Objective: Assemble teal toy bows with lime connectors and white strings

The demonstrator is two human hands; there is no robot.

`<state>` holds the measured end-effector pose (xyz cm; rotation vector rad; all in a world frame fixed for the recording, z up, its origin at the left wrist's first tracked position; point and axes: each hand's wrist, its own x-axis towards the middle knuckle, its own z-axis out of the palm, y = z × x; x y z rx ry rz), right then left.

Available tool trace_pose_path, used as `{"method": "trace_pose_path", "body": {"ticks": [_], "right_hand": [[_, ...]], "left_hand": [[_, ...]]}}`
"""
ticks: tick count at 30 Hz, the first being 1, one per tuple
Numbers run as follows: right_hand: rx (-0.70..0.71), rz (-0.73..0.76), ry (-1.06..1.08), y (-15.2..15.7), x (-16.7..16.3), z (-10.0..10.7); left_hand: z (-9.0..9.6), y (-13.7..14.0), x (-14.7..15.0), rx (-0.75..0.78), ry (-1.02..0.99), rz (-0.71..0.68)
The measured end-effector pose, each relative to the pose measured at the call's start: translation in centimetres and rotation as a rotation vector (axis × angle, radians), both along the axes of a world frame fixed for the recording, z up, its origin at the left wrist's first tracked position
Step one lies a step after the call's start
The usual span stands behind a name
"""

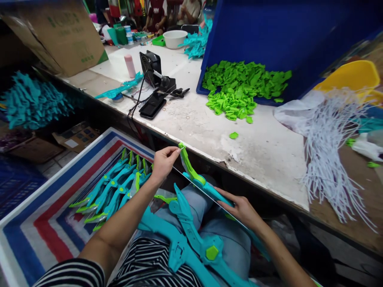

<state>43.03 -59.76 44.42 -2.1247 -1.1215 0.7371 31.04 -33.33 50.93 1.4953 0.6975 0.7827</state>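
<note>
A teal toy bow (215,193) with a bright green limb (190,166) slants across my lap at the table's front edge. My right hand (239,209) grips its teal middle part, fingers stretched along the near side. At the bow's green tip, my left hand (165,161) pinches the end of a white string (196,186) between thumb and forefinger. That string runs taut along the bow toward the right hand. More teal bow pieces (187,229) lie across my thighs, one carrying a green hexagonal piece (212,252).
Bagged teal-and-green bows (116,185) lie in a striped-lined box (38,223) at left. A tipped blue bin (239,36) spills green pieces (236,89) onto the table (191,127). White strings (329,139) hang at right. A fan (151,67) and phone (152,105) stand nearby.
</note>
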Motion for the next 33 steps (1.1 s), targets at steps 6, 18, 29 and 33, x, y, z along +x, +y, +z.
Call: {"method": "trace_pose_path", "body": {"ticks": [6,18,29,33], "right_hand": [[0.064,0.049,-0.025,-0.3,-0.1,-0.2],[0.483,0.020,-0.365,15.0,1.1,7.2],[0.518,0.127,-0.210,17.6,0.7,9.4],[0.496,-0.168,-0.274,18.5,4.6,9.7]], "left_hand": [[0.2,0.2,1.1,0.004,0.006,-0.123],[-0.3,-0.4,0.1,0.052,0.057,-0.054],[0.3,0.4,-1.0,0.243,0.179,-0.005],[-0.1,-0.2,-1.8,0.286,0.096,-0.059]]}}
